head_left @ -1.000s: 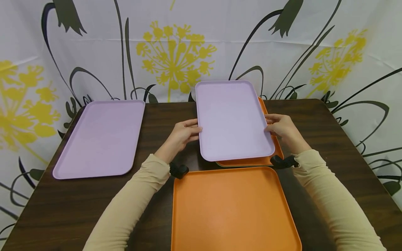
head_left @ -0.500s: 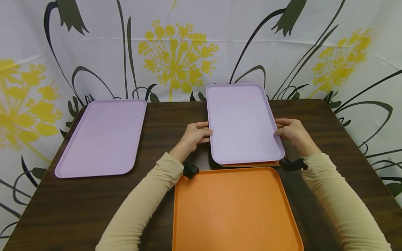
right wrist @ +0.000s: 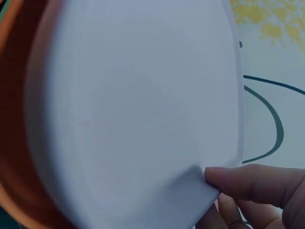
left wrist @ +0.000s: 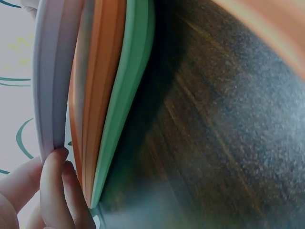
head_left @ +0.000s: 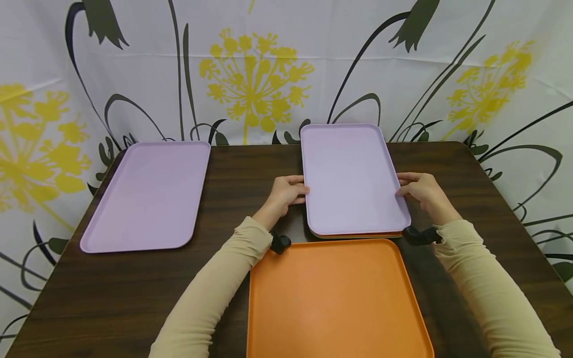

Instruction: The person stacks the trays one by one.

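A small lilac tray (head_left: pixel 351 181) is held between both hands at the back of the table. My left hand (head_left: pixel 286 193) pinches its left edge, thumb on the rim and fingers underneath. On the opposite edge, my right hand (head_left: pixel 423 191) grips it, the thumb (right wrist: pixel 238 182) over the rim. Below it lies an orange tray (left wrist: pixel 105 71) stacked on a green tray (left wrist: pixel 126 95). A narrow gap shows between the lilac tray and the orange one in the left wrist view. From the head, the lilac tray hides nearly all of both.
A large orange tray (head_left: pixel 337 298) lies in front of the stack, near the left wrist's black camera mount (head_left: pixel 280 243). Another lilac tray (head_left: pixel 149 196) lies at the left of the dark wooden table (head_left: pixel 233 174). A flower-printed curtain (head_left: pixel 165 64) hangs behind the table.
Both hands have carried the small lilac tray to the right and lowered it over the stack. The orange tray beneath, which stuck out on the right, is now almost fully covered.
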### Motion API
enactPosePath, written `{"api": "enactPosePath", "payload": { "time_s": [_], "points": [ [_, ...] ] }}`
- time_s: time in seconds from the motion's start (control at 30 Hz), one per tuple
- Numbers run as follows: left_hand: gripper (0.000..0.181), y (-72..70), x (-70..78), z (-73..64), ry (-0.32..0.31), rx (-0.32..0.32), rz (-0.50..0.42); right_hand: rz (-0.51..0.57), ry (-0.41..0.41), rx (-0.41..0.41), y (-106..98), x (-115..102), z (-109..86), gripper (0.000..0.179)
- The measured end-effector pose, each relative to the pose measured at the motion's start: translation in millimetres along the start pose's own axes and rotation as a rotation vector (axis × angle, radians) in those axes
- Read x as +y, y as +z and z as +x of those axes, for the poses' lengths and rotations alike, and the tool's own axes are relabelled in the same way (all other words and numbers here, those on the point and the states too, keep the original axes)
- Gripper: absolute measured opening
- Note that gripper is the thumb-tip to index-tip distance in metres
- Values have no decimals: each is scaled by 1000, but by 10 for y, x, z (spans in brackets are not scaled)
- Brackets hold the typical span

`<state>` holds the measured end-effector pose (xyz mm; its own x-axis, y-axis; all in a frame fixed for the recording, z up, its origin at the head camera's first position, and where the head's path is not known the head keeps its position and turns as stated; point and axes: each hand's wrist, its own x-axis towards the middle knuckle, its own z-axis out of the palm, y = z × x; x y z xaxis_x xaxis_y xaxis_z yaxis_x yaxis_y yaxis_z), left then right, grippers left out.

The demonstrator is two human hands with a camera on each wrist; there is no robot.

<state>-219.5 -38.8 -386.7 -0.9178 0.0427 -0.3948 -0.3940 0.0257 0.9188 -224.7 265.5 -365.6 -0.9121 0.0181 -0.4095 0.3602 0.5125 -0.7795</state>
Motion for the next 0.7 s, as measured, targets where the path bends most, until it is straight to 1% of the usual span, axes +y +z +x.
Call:
{"api": "enactPosePath", "payload": {
  "time_s": [0.2, 0.5, 0.7],
  "points": [
    [48, 32, -13, 2, 1, -1, -4, -8, 5, -6, -22, 39, 20, 62],
    [48, 37, -39, 6, 16, -18, 34, -7, -10, -13, -17, 101, 47, 61],
    [47, 39, -44, 23, 22, -19, 74, -29, 22, -18, 6, 113, 57, 59]
  ]
}}
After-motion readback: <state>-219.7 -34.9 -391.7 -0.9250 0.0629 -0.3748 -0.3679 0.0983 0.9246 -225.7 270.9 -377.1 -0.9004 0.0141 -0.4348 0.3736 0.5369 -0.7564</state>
